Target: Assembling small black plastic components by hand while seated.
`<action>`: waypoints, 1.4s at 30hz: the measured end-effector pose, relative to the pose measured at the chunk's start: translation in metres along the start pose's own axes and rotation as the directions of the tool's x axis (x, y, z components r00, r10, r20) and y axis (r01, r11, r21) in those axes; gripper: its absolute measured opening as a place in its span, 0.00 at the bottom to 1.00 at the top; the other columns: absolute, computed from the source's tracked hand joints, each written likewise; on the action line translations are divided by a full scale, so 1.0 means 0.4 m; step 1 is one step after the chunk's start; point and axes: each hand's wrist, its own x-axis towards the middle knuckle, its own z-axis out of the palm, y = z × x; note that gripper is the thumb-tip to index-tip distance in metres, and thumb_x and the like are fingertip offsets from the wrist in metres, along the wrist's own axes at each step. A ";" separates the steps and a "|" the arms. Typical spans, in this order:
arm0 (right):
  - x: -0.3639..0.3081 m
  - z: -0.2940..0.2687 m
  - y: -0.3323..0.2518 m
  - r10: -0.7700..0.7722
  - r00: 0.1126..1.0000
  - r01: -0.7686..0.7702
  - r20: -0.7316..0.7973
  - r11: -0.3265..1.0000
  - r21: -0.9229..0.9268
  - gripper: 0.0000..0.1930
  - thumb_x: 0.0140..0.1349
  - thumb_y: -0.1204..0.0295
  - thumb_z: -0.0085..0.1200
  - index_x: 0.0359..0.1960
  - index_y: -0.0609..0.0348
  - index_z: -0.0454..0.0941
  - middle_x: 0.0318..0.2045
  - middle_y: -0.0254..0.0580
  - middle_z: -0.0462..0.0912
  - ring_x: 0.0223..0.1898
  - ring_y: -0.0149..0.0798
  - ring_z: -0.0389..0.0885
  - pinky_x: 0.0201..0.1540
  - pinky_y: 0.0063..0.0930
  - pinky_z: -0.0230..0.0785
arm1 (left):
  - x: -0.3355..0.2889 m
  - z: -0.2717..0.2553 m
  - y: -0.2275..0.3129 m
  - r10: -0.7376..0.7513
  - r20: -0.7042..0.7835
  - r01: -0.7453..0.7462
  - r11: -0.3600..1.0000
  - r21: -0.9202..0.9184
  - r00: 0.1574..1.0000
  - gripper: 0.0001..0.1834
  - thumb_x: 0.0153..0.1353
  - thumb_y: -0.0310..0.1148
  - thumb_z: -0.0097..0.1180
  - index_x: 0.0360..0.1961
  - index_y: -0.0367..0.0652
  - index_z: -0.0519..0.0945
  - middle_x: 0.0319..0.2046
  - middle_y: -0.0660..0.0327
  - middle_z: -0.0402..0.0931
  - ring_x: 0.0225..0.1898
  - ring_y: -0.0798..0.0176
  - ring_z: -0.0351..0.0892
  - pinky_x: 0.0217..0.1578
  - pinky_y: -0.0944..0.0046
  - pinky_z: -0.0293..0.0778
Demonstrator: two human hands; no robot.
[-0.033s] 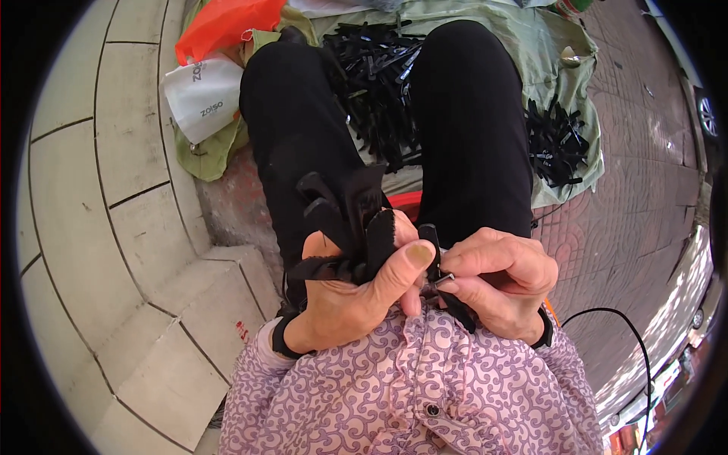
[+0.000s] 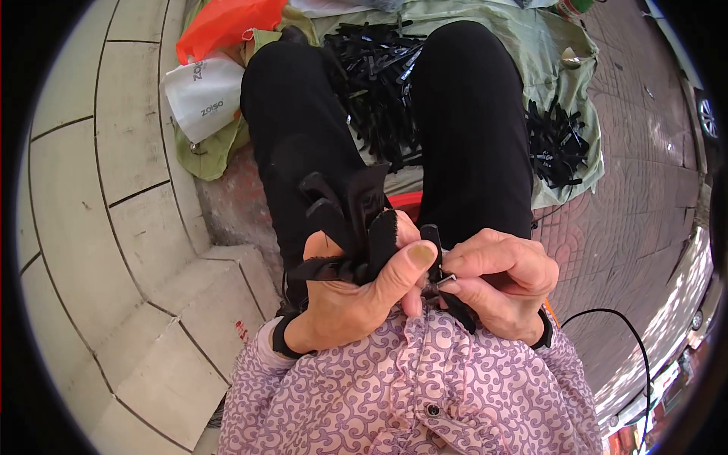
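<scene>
My left hand (image 2: 349,303) is closed round a bunch of black fabric strips (image 2: 366,189) that fan out above and beside its fingers. Under its thumb tip, a narrow black strip (image 2: 430,241) stands up between the two hands. My right hand (image 2: 504,284) pinches a small, thin metal piece (image 2: 447,280) between thumb and fingertip, close to the left fingers. Below that pinch a dark strip end (image 2: 459,312) hangs over the patterned shirt. What joins the metal piece to the strips is too small to tell, and the right hand's lower fingers are partly hidden.
Beyond my knees, a pile of black strips (image 2: 377,91) lies on a green sheet (image 2: 485,38), with a smaller pile (image 2: 557,144) at right. A white bag (image 2: 201,98) and an orange bag (image 2: 227,30) sit at left, beside tiled steps (image 2: 129,212). A black cable (image 2: 629,326) curves at right.
</scene>
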 end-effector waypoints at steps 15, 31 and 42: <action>-0.008 -0.011 0.012 0.021 1.000 -0.023 0.013 0.995 0.096 0.07 0.50 0.84 0.67 0.30 0.71 0.81 0.26 0.51 0.85 0.28 0.39 0.86 0.32 0.26 0.78 | 0.003 0.005 0.000 -0.041 0.019 0.042 0.996 -0.078 0.999 0.07 0.65 0.26 0.59 0.29 0.36 0.79 0.16 0.64 0.75 0.14 0.74 0.75 0.14 0.74 0.67; -0.012 -0.010 0.017 0.048 0.999 -0.047 -0.010 0.999 0.015 0.09 0.50 0.82 0.68 0.31 0.68 0.80 0.25 0.49 0.85 0.27 0.37 0.84 0.31 0.26 0.77 | -0.012 0.011 -0.030 0.026 -0.144 -0.017 0.998 0.066 0.989 0.09 0.61 0.28 0.65 0.29 0.34 0.80 0.16 0.63 0.76 0.14 0.75 0.76 0.12 0.75 0.67; -0.002 -0.023 0.022 -0.004 0.998 0.004 0.066 1.000 0.000 0.08 0.51 0.82 0.67 0.31 0.68 0.81 0.25 0.47 0.84 0.26 0.37 0.83 0.31 0.27 0.75 | -0.003 0.006 -0.031 0.079 -0.060 -0.073 0.993 0.097 0.995 0.07 0.60 0.25 0.65 0.30 0.35 0.79 0.15 0.64 0.75 0.14 0.74 0.75 0.13 0.74 0.66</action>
